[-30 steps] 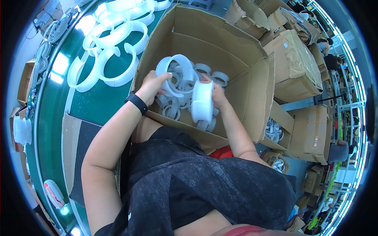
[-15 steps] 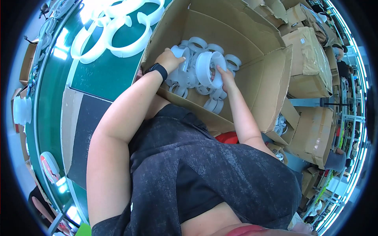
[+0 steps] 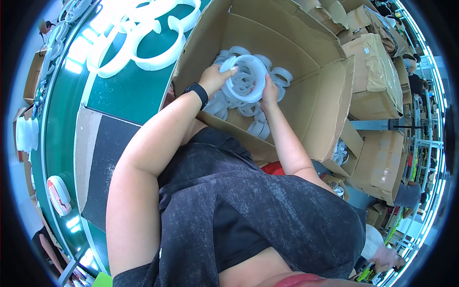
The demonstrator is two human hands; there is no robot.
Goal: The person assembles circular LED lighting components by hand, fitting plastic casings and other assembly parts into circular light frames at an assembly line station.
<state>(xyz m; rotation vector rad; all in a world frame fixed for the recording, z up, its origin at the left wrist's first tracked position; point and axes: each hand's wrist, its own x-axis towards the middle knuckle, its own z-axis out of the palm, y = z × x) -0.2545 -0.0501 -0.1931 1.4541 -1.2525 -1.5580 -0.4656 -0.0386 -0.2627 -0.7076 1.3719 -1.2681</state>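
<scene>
A wide white translucent plastic ring (image 3: 258, 71) is held up between my two hands, its opening tilted toward me. My left hand (image 3: 213, 79) grips its left rim, thumb on the edge, with a black watch at the wrist. On the opposite side, my right hand (image 3: 270, 93) has its fingers around the outer wall. Beneath the ring, a large open cardboard box (image 3: 306, 98) contains a loose heap of similar rings (image 3: 282, 76), partly hidden by the held one and my hands.
Left of the box, large white curved pieces (image 3: 160, 62) lie on a green belt table (image 3: 119, 95). Further left are a red-and-white device (image 3: 59, 195) and a stack of white rings (image 3: 27, 134). Taped cartons (image 3: 375, 81) stand at right. Other people are partly visible at both sides.
The ring has moved left and turned so its opening faces me. My left hand has come off the pieces in the heap and onto this ring's rim. The red-and-white device has shifted slightly upward.
</scene>
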